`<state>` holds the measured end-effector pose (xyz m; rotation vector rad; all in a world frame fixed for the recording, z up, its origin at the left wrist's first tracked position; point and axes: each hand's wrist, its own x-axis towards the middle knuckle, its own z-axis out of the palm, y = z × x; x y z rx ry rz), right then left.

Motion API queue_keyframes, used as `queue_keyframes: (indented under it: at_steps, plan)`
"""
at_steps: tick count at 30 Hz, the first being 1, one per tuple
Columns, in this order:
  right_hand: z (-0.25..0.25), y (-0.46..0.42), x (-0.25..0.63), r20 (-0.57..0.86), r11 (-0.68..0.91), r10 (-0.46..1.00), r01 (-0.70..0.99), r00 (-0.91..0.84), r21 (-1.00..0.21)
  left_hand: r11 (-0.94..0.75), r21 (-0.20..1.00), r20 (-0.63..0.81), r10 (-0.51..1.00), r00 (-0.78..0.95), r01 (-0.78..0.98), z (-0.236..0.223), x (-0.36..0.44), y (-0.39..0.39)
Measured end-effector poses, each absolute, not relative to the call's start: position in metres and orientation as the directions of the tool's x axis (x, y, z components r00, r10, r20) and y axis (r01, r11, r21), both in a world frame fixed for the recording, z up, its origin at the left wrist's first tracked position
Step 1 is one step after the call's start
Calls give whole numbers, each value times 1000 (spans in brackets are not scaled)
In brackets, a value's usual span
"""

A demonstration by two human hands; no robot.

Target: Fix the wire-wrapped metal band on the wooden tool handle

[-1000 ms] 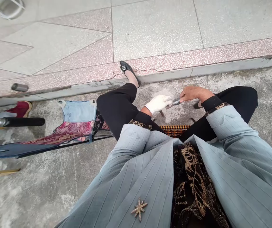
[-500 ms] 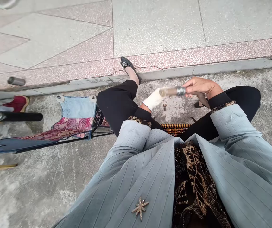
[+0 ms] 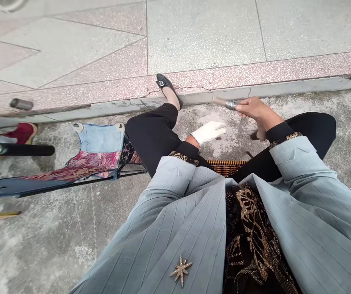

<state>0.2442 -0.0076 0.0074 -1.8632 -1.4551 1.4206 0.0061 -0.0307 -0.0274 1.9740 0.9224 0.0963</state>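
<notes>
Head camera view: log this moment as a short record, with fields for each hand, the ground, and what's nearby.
Right hand: bare, gripping a metal-banded tube
Left hand: white-gloved, open, holding nothing visible
Ground: concrete, terrazzo paving beyond a kerb
Nearby: black flat shoe, woven seat edge, floral cloth
</notes>
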Motion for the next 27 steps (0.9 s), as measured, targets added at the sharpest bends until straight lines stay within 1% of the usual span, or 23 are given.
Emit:
queue_keyframes:
  at_steps: [2,3,4,5,6,8,10,13,15,17,19,21,23,24,25,27]
  plan:
    - [3,-4,243,-487,-279,872,754,-61,-594,-332,737,-295,626,722,589,-30,5,-32]
    - [1,-3,242,-504,-208,859,841,-87,-499,-345,721,-307,619,723,601,-31,5,-33]
    - [0,-3,241,-527,-141,842,897,-114,-419,-351,706,-323,613,721,615,-32,5,-33]
    - [-1,-3,239,-550,-83,823,928,-142,-364,-353,692,-339,611,715,629,-32,4,-34]
    - [-2,-4,238,-577,-40,799,942,-169,-332,-354,680,-351,611,709,642,-32,4,-34]
    - [-3,-6,238,-644,13,732,949,-224,-315,-381,663,-342,612,713,644,-31,3,-33]
    - [-5,-7,240,-714,24,642,938,-280,-346,-445,653,-280,610,742,613,-31,1,-31]
    - [-6,-8,244,-773,-3,510,897,-378,-442,-512,659,-185,599,779,551,-32,-3,-27]
    - [-2,-9,247,-782,-44,413,848,-466,-529,-478,697,-159,624,765,534,-33,-5,-25]
    - [5,-9,249,-761,-99,323,780,-562,-618,-410,756,-149,651,745,510,-34,-5,-24]
    - [14,-11,252,-707,-169,298,694,-641,-700,-326,827,-152,656,740,459,-35,-4,-23]
    - [24,-13,255,-632,-239,365,587,-684,-774,-178,899,-175,693,699,401,-36,-1,-21]
    - [31,-14,260,-544,-294,495,458,-678,-839,-3,940,-226,743,629,341,-37,1,-21]
    - [33,-15,261,-496,-308,569,390,-656,-868,52,948,-244,751,614,314,-37,2,-21]
    - [34,-15,263,-450,-314,639,323,-623,-893,73,952,-251,746,617,299,-37,2,-21]
    - [32,-15,263,-381,-310,746,221,-546,-925,27,947,-246,700,670,320,-36,3,-23]
